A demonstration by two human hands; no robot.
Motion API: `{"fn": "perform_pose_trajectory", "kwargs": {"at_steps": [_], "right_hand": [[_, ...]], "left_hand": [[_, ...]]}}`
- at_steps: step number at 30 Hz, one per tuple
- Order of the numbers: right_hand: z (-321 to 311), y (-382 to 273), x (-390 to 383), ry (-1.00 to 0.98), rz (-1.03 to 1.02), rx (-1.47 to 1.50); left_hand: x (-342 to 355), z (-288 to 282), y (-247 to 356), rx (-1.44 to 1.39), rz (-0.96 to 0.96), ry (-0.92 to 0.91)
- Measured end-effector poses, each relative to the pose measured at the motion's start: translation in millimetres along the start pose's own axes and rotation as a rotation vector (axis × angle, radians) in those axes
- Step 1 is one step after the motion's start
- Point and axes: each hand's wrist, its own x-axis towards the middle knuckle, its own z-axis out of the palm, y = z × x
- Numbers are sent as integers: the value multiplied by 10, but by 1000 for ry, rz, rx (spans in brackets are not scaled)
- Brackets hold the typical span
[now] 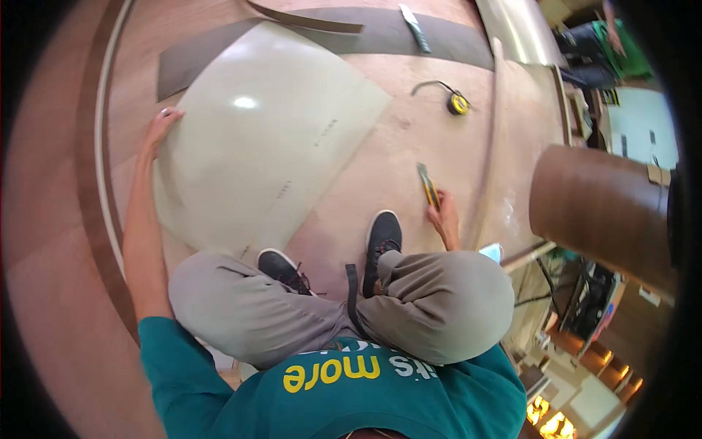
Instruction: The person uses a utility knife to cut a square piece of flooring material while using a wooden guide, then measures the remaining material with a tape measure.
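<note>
A large pale, glossy, flexible sheet (248, 146) lies in front of me to the left, with faint printed marks across its face. My left hand (165, 123) is closed on its left edge, the fingertips at the rim. In my right hand (444, 214), the fingers are wrapped round the handle of a yellow-and-black utility knife (428, 184). Its blade points forward, away from me, and stays apart from the sheet. Beyond the knife rests a yellow-and-black tape measure (458, 104) with a short length of tape pulled out.
Under everything is a wide brownish board (351, 197). Grey-brown strips (461, 40) lie at the far side, with a second knife-like tool (415, 29) on them. A brown roll (599, 208) stands at the right. Another person (610, 44) is at the far right.
</note>
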Motion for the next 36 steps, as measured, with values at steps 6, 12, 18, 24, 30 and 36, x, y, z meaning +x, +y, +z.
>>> {"fn": "perform_pose_trajectory", "kwargs": {"at_steps": [6,12,18,24,30,36], "right_hand": [[-120,-287,60,-31,52,306],[-299,-1699,401,-216,-106,695],[-158,-3314,708,-509,-418,729],[-72,-4538,1027,-262,-987,500],[-337,-5014,979,-60,-1167,264],[-305,-5013,1066,-192,-1118,218]], "left_hand": [[-574,-48,706,-144,91,-48],[-990,-223,1053,-109,159,-14],[-1416,-184,1343,-83,257,14],[-1852,-126,1621,-183,312,-26],[-2105,51,1800,-150,497,-28],[-2219,115,1924,-90,565,-29]]}}
